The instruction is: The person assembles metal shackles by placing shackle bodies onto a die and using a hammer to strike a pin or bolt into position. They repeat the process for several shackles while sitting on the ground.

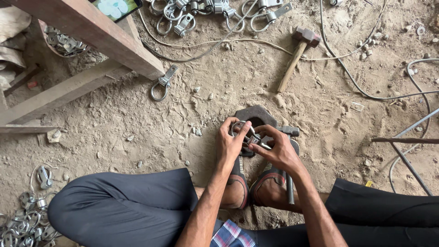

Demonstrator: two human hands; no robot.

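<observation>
Both hands pinch one metal clamp (253, 137) over dark block (256, 116): left hand (230, 144) on ring, right hand (276, 151) on bracket, long axis left-right.

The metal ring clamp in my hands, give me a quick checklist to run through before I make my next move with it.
1. Both hands on the ring clamp: ok, left hand and right hand grip it together.
2. Piece over the dark iron block: ok, held just above it.
3. Parts seated together: cannot tell, fingers hide the joint.
4. Hammer within reach: not ok, it lies apart on the sand beyond the block.
5. Feet clear of the work: not ok, both sandalled feet sit right below the hands.
6. Cables clear of the block: ok, they lie off to the right.
</observation>
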